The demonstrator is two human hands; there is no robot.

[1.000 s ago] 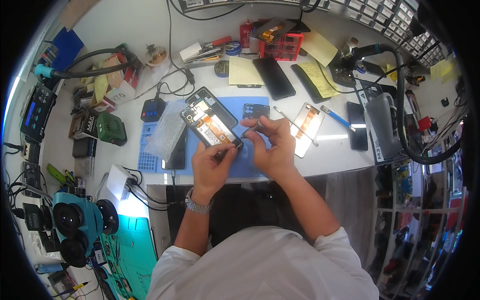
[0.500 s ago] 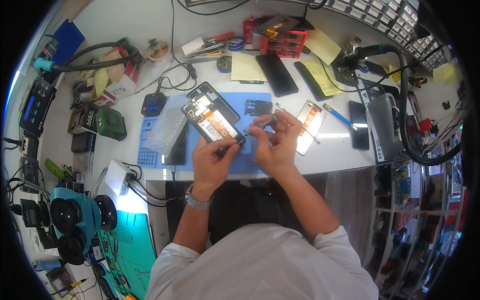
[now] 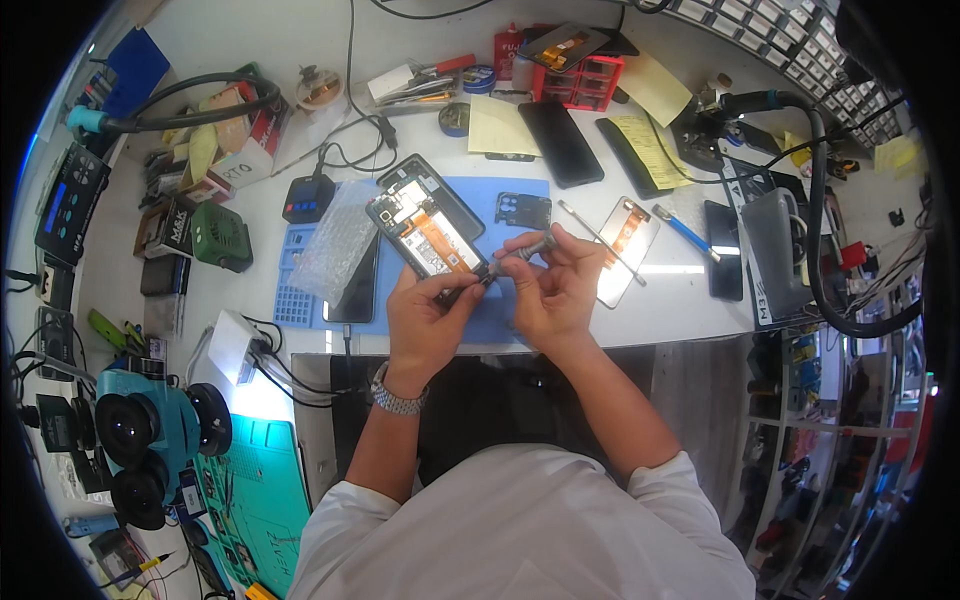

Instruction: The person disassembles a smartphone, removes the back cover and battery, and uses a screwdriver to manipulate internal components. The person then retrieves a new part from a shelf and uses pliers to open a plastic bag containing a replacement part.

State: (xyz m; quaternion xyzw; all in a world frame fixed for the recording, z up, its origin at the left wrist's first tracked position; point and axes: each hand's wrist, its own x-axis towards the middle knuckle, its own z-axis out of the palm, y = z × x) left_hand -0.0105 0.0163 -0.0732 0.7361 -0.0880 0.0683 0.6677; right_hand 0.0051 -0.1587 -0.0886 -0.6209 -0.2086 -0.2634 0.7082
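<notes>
My left hand point(image 3: 428, 322) is closed around the lower end of an opened phone point(image 3: 408, 216), whose inside faces up with an orange ribbon cable point(image 3: 441, 246) along its middle. My right hand point(image 3: 556, 300) grips a small grey screwdriver point(image 3: 538, 246) between thumb and fingers. The driver's tip is at the phone's lower right corner; whether it touches a screw is too small to tell. Beyond the held phone lies a dark phone housing point(image 3: 456, 207) on the blue mat point(image 3: 500, 325). A black cover piece with camera holes point(image 3: 523, 209) lies just past my right hand.
Bubble wrap point(image 3: 325, 245) partly covers another phone point(image 3: 357, 290) left of my hands. On the right lie a detached screen panel point(image 3: 632, 235), a blue-handled brush point(image 3: 686, 231) and a dark phone point(image 3: 722, 250). Teal microscope eyepieces point(image 3: 140, 430) stand at the lower left.
The screwdriver's tip has come against the phone's lower corner, closing the small gap. My head view has shifted slightly; both hands keep their holds.
</notes>
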